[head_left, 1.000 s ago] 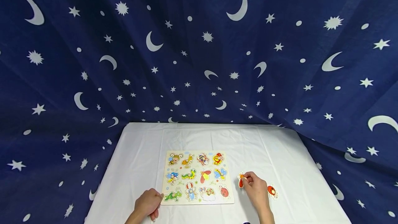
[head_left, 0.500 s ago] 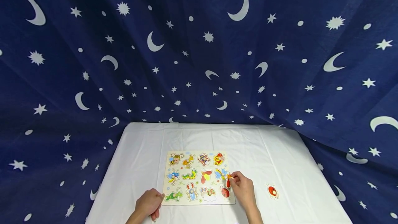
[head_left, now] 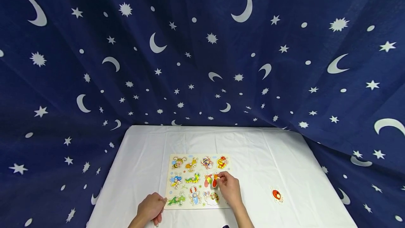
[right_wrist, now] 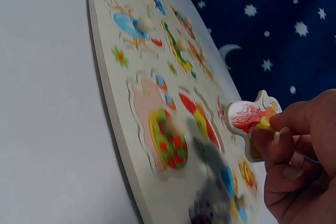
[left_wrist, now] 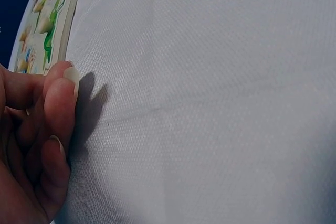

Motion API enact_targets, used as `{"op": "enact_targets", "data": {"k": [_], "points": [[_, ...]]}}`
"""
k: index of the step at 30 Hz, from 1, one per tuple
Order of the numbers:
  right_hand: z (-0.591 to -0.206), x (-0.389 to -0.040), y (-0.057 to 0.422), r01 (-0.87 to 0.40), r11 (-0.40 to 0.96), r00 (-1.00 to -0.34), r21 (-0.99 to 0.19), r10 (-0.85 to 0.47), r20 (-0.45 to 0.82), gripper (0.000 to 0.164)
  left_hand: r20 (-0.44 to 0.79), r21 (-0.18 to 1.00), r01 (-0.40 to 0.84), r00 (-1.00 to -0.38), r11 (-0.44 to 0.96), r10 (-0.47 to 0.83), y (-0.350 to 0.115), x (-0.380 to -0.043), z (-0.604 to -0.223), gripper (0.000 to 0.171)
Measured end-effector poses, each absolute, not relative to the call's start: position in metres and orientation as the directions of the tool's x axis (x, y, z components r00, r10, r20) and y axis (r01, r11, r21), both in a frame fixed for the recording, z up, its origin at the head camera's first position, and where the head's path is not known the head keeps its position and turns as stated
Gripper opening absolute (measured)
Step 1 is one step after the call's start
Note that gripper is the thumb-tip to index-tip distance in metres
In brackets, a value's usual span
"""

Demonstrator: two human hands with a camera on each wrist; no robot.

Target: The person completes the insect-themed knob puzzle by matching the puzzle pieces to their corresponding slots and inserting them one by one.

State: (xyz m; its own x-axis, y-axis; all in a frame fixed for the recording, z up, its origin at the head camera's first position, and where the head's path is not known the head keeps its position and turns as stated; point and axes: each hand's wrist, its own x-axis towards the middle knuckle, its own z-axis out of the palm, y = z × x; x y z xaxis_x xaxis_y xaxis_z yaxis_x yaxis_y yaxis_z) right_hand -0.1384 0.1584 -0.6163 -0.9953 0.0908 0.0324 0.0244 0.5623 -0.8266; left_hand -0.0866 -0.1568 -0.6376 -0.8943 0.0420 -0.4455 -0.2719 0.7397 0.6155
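Observation:
A wooden insect puzzle board [head_left: 185, 207] lies on the white cloth. My left hand [head_left: 151, 207] grips its near left corner, fingertips close to the cloth in the left wrist view. My right hand [head_left: 230, 190] pinches a red-winged insect puzzle piece [right_wrist: 245, 118] by its knob, thumb and fingers curled in. The piece is raised above the board and tilted, beside a red-and-yellow insect picture [right_wrist: 202, 116] in an outlined space. Below that sits a snail-like piece [right_wrist: 167, 137] with a knob. In the head view, my right hand hides part of the board's right side.
A red ladybird piece [head_left: 277, 195] lies on the cloth right of the board. Several knobbed insect pieces, such as a caterpillar [head_left: 192, 178] and a stag beetle [head_left: 194, 195], sit in the board. A dark blue star-and-moon curtain [head_left: 202, 55] surrounds the table [head_left: 265, 150].
My right hand has carried the red-winged piece left, from the cloth beside the board to over its right half. My left hand stays at the corner.

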Motion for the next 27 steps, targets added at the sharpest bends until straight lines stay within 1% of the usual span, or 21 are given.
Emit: {"op": "enact_targets", "data": {"k": [5, 13, 18, 24, 27], "points": [[-0.617, -0.141, 0.146, -0.002, 0.545, -0.999, -0.838, 0.045, 0.031, 0.008, -0.447, 0.613, -0.272, -0.894, 0.742, 0.042, -0.157, -0.087, -0.637, 0.043], [-0.620, -0.143, 0.137, 0.021, 0.559, -1.000, -0.829, 0.021, -0.011, 0.010, -0.452, 0.607, -0.271, -0.891, 0.747, 0.044, -0.157, -0.087, -0.636, 0.043], [-0.620, -0.144, 0.134, -0.003, 0.543, -1.000, -0.840, 0.006, 0.007, 0.011, -0.450, 0.613, -0.272, -0.892, 0.741, 0.044, -0.157, -0.087, -0.636, 0.042], [-0.627, -0.147, 0.129, 0.014, 0.626, -1.000, -0.779, 0.007, -0.013, 0.007, -0.453, 0.615, -0.275, -0.890, 0.739, 0.046, -0.158, -0.087, -0.637, 0.043], [-0.627, -0.148, 0.126, 0.008, 0.660, -1.000, -0.752, 0.015, 0.003, 0.005, -0.455, 0.616, -0.277, -0.889, 0.737, 0.046, -0.158, -0.087, -0.636, 0.043]]}}
